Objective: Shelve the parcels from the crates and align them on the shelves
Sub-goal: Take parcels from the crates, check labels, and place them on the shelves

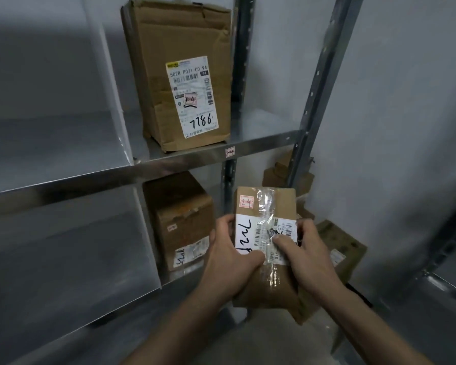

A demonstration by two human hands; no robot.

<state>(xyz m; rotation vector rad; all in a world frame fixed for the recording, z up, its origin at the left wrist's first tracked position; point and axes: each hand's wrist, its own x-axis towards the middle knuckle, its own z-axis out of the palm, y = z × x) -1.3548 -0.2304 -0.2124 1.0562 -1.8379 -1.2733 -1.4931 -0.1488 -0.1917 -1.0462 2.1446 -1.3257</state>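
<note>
1. Risk first: the small parcel [265, 233] was carried in mid-air, in front of the lower shelf [169, 279], w/ nothing under it. Grip looked to be mostly thumbs on the glossy tape and label, so I judged a slip poss. if either hand eased off early.
2. Second risk: the slot beside the dark box [181, 219] on that shelf sat right by the steel upright [229, 180]. Going in at an angle could catch a corner on the post or nudge the dark box out of line (the align part of the job would then need redoing).
3. Third: the label faced up toward the camera; if it went in turned, the handwritten no. might end up hidden, unlike the tall box [179, 75] on the upper shelf [261, 143], whose label faced out.
4. Left hand [232, 259]: grasping the parcel's left edge, fingers wrapped round the side, thumb laid across the white label.
5. Right hand [304, 255]: grasping the right edge, thumb pressed on the taped label, fingers curled behind (tips not visible).
6. Both forearms reached up from the bottom of the view, converging on the parcel, wrists roughly level.
7. More cartons [337, 248] lay low behind the rack, near the wall.
</note>
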